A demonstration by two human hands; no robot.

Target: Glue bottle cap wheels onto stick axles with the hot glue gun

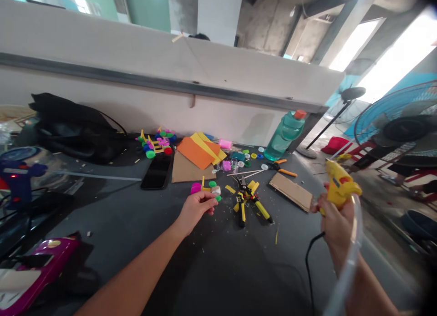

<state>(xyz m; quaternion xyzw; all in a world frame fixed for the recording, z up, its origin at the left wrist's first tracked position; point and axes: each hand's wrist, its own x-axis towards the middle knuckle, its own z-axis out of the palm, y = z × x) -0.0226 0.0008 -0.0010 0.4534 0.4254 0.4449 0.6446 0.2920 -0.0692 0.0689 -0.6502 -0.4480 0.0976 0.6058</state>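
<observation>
- Head view, looking down at a dark surface [218, 270].
- Left hand [196, 209]: fingers curled and pressed together, pinching a small bottle-cap piece [206, 188] with pink and green caps, a yellow stick and a white bit. The piece sits at the fingertips, just above the hand. Exact grip on it is partly hidden.
- Right hand [336, 227]: wrapped closed around a yellow hot glue gun [339, 186], held up with the gun above the hand. A black cord [309, 261] hangs down beside the hand. A clear plastic tube [350, 257] runs in front of the wrist.
- Between the hands: yellow-and-black pliers [247, 200].
- Just left of the right hand: a cardboard strip [291, 191].
- Ahead of the left hand: orange sheets [194, 152] on brown cardboard [191, 168], with a black phone [157, 170] beside them.
- Further ahead, left: a bottle-cap model with yellow sticks [155, 143].
- Ahead of the right hand: orange-handled scissors [282, 168] and a teal water bottle [285, 136], lying tilted.
- Far left of the left hand: a blue glue gun [20, 179] and a black bag [75, 129].
- Right of the right hand, off the surface: a pedestal fan [399, 124].
</observation>
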